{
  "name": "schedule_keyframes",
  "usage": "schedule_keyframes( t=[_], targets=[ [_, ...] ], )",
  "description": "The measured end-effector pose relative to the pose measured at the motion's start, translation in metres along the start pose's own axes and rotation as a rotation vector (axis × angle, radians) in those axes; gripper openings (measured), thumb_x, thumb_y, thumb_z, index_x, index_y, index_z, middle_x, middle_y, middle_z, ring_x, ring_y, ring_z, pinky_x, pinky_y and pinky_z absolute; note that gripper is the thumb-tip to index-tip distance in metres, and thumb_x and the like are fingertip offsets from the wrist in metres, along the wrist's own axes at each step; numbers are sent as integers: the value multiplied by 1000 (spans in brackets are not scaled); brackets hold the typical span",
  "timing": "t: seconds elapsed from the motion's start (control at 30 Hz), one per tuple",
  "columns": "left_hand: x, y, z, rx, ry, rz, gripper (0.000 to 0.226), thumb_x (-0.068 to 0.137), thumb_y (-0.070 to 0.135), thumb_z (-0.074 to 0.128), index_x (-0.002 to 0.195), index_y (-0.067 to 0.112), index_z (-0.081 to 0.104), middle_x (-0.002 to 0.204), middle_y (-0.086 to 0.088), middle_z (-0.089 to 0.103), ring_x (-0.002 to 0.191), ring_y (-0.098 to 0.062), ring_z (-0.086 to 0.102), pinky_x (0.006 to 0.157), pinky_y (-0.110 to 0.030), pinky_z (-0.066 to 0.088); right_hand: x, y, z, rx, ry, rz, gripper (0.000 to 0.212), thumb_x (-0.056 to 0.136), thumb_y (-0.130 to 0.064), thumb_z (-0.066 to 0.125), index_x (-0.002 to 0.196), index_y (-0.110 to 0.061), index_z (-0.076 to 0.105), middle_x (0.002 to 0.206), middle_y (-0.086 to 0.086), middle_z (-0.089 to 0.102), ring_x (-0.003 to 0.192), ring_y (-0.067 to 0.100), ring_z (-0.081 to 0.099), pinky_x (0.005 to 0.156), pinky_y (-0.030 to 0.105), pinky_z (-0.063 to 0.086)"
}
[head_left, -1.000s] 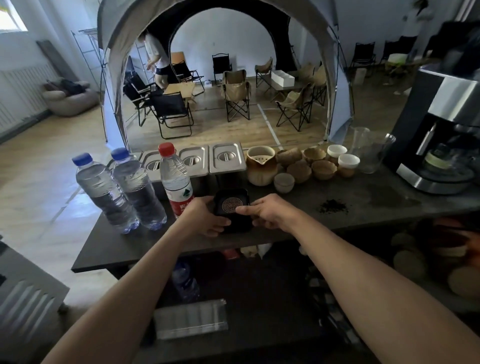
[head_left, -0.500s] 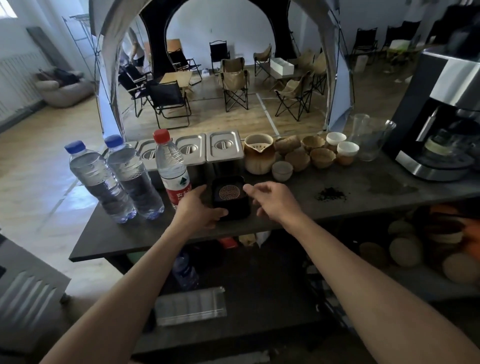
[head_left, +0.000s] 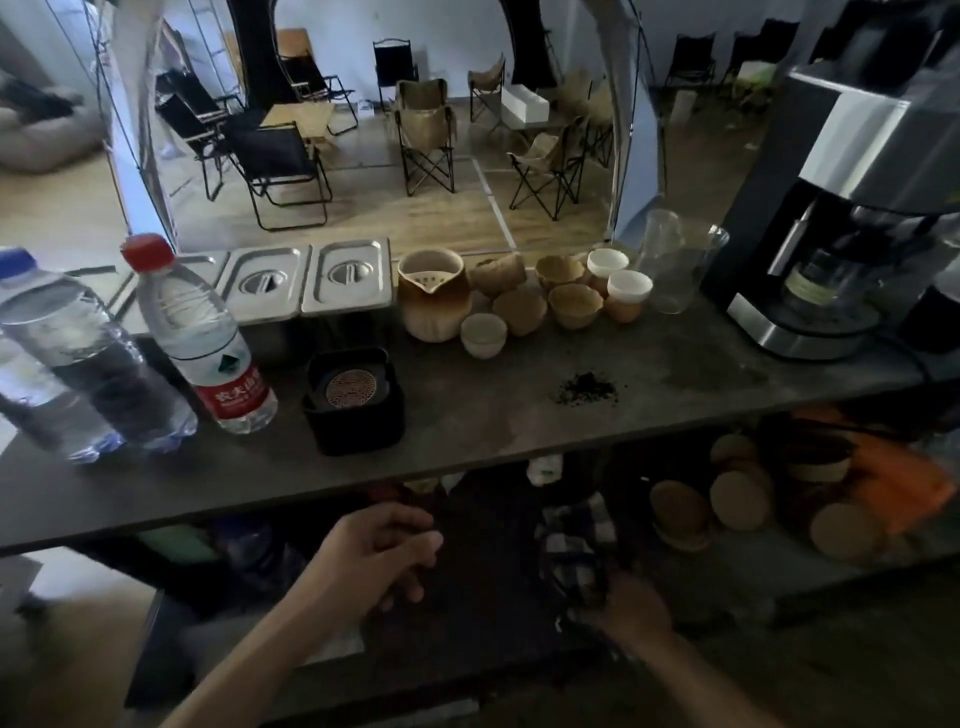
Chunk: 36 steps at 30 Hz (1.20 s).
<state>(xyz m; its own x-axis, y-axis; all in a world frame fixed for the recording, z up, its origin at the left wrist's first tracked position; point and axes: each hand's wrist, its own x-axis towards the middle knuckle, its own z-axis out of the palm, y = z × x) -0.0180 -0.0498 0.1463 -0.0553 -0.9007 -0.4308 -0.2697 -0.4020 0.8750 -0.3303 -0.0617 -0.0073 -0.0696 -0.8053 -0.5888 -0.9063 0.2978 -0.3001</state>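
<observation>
A black square tea tray (head_left: 355, 402) with a round patterned insert stands free on the dark tabletop (head_left: 519, 415), near its front edge. Both hands are below that edge. My left hand (head_left: 382, 553) hangs in front of the lower shelf with its fingers loosely curled and nothing in it. Further right, my right hand (head_left: 631, 608) reaches under the table to a checkered cloth (head_left: 574, 556). Its fingertips are at the cloth's lower edge; the dark hides whether they grip it. A small heap of dark loose tea (head_left: 587, 387) lies on the tabletop to the right of the tray.
Water bottles, one red-capped (head_left: 200, 338) and others blue-capped (head_left: 62, 358), stand at the left. Behind the tray are steel lidded containers (head_left: 345, 278), a ceramic pitcher (head_left: 434, 296) and several cups (head_left: 574, 306). Glass jugs (head_left: 675, 260) and a coffee machine (head_left: 841, 223) stand right. Cork-lidded jars (head_left: 737, 493) fill the lower shelf.
Both hands have let go of the black tray and dropped below the table edge. The right hand has reached to the checkered cloth, and the camera has moved closer and lower.
</observation>
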Motion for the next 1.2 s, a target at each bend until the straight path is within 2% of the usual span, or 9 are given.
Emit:
schedule_keyframes(
  t=[0.13,0.3,0.5,0.67,0.73,0.8,0.93,1.1,1.2],
  targets=[
    [29,-18,51,-52,17,-72,28,86,27,76,111,23,63,86,-3,78,62,-21,72,42,-23,45,21,9,20,-153,82,-21,91,82,-70,53,154,-24,20,160,6,24,147,32,19,116,38,24],
    [55,-10,105,-32,139,100,24,88,28,73,111,30,64,89,2,76,71,-18,74,52,-24,53,45,20,7,-79,149,-101,50,100,-36,41,148,-27,33,148,6,44,131,26,45,103,34,42],
    [90,4,160,88,78,227,26,86,25,75,110,31,66,91,6,75,89,-5,71,74,-18,56,58,34,-37,35,322,-328,51,89,-31,56,138,-22,46,132,11,57,117,30,55,87,34,46],
    [119,-6,192,472,-62,229,93,68,30,88,147,24,40,141,8,49,128,-9,47,107,-28,42,62,37,-66,66,357,-414,54,79,-32,66,131,-26,53,125,12,62,111,35,59,78,35,50],
    [125,-10,201,540,-78,301,118,56,38,92,154,26,26,141,17,35,133,-3,32,109,-20,29,58,37,-71,82,346,-441,49,78,-30,67,125,-27,55,121,11,63,107,35,60,74,34,50],
    [129,-14,208,497,-68,325,124,48,37,94,152,32,26,139,20,39,132,-2,36,104,-17,33,50,38,-75,126,339,-481,45,77,-30,67,121,-27,57,117,10,64,104,34,61,73,34,49],
    [127,-19,212,481,70,411,98,50,40,91,135,43,41,127,15,57,119,-9,55,92,-16,42,26,53,-91,390,261,-556,45,81,-27,72,124,-24,61,120,3,68,110,22,62,84,29,50],
    [101,2,220,282,128,600,61,65,44,76,116,59,46,114,36,59,108,12,57,85,-3,44,-14,57,-105,734,183,-581,58,81,-15,76,134,-16,52,130,4,59,119,14,57,101,31,47],
    [89,16,242,209,71,699,51,79,30,73,125,31,52,119,10,65,114,-5,61,92,-19,50,-37,47,-107,955,149,-571,69,73,-42,83,132,-26,51,127,-6,61,119,6,57,97,21,47]
  ],
)
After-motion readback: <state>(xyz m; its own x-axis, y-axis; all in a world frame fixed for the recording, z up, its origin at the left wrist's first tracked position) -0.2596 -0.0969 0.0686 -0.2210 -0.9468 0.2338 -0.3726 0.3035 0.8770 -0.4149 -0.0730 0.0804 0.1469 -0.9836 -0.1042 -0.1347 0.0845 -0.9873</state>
